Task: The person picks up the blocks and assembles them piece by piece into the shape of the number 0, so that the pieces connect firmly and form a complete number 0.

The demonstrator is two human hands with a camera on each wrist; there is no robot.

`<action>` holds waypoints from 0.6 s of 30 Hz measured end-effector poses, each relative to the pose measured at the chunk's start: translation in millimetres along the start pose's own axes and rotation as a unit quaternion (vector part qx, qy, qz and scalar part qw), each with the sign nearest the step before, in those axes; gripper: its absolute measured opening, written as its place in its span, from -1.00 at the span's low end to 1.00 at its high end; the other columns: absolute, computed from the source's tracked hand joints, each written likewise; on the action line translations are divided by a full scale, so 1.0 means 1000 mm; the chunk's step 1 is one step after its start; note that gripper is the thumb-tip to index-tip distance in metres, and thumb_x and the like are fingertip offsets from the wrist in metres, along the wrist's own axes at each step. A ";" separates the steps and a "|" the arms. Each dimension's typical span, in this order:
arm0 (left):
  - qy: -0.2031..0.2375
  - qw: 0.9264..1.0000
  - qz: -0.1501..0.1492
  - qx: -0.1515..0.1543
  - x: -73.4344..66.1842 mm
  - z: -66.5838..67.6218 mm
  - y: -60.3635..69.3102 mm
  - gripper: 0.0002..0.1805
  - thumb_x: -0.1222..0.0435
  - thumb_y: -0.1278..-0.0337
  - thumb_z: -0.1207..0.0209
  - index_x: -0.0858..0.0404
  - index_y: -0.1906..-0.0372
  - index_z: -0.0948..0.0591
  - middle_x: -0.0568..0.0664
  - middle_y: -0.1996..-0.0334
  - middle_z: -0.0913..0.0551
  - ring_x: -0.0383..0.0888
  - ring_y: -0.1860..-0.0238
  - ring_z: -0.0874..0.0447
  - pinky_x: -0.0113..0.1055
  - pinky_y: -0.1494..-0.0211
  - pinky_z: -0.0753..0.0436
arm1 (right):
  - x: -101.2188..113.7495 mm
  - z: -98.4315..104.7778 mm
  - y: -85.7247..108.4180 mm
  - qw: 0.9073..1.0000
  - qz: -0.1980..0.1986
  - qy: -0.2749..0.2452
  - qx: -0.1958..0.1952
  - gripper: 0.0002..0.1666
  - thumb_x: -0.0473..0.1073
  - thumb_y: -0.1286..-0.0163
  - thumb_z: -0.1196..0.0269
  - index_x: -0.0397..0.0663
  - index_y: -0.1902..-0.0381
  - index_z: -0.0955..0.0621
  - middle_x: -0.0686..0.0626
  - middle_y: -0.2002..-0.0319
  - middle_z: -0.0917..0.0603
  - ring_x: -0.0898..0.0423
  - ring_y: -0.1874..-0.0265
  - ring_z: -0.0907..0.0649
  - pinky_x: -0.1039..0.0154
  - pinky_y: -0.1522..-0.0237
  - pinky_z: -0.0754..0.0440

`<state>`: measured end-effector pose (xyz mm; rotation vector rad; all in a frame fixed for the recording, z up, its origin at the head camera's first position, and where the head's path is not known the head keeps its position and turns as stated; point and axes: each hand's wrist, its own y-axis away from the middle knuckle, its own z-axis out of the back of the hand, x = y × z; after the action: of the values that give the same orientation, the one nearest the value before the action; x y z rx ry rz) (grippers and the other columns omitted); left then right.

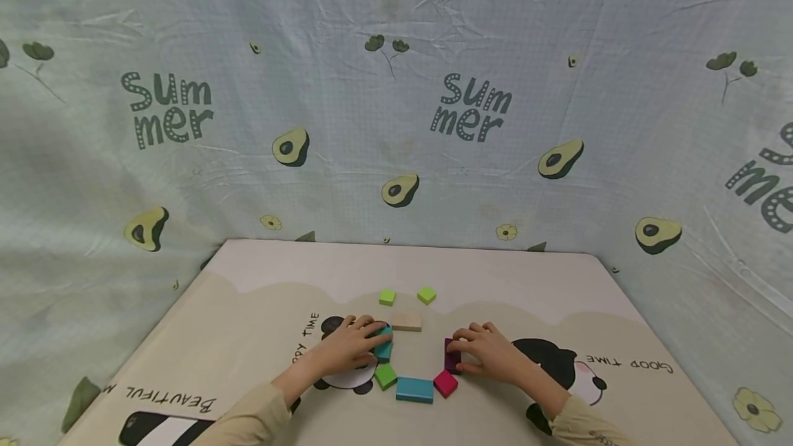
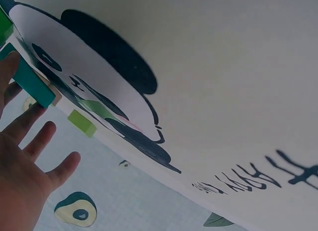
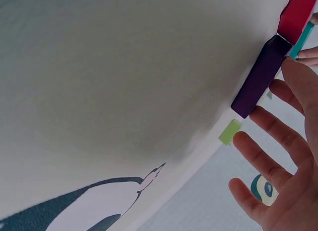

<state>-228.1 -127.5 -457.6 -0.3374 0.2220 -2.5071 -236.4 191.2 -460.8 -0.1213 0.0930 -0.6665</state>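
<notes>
Pinching with the left hand (image 1: 350, 347) a teal rectangular block (image 1: 383, 354) along its length, with the thumb at the near end, the middle finger at the far end and the outer fingers spread away. Holding likewise with the right hand (image 1: 489, 353) a dark purple rectangular block (image 3: 261, 77) between thumb and fingers, with ring and little fingers splayed clear.

Can see, at the near end of the left hand's block, a bright green block (image 1: 385, 376) set askew; at the near end of the right hand's block, a crimson red block (image 1: 445, 384), also askew, touching or nearly so. Between those two, nearer than both hands, can see a second teal rectangular block (image 1: 414, 389) lying crosswise.

Just beyond the left fingertips, can see a plain tan rectangular block (image 1: 407, 323) lying crosswise, and farther out from both hands two small lime-green blocks, left (image 1: 387, 297) and right (image 1: 427, 295), well apart. Under the left hand, can make out a printed panda (image 1: 348, 380) on the cream tabletop (image 1: 495, 288).
</notes>
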 end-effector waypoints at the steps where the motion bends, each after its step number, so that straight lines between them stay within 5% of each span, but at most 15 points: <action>1: -0.002 1.000 -0.001 0.002 0.000 0.000 0.000 -0.48 0.07 -0.06 -0.10 0.10 -0.17 -0.41 0.03 -0.13 -0.44 -0.03 -0.08 -0.38 -0.09 0.05 -0.44 | 0.000 0.000 0.000 1.000 0.003 0.002 -0.005 -0.69 0.08 -0.15 -0.21 0.25 0.11 -0.55 0.10 0.12 -0.59 0.14 0.18 -0.49 0.09 0.19 -0.44; 18: 0.016 0.999 0.012 0.032 -0.002 -0.003 0.000 -0.49 0.05 -0.11 -0.06 0.07 -0.19 -0.39 0.02 -0.17 -0.42 0.00 -0.13 -0.37 -0.09 0.01 -0.45 | 0.002 0.002 -0.001 1.000 0.000 0.000 -0.002 -0.69 0.07 -0.14 -0.23 0.24 0.12 -0.55 0.09 0.13 -0.59 0.14 0.18 -0.49 0.07 0.19 -0.45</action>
<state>-227.2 -125.4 -460.6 -0.2667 0.1583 -2.4911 -235.2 189.5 -458.8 -0.1244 0.0936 -0.6663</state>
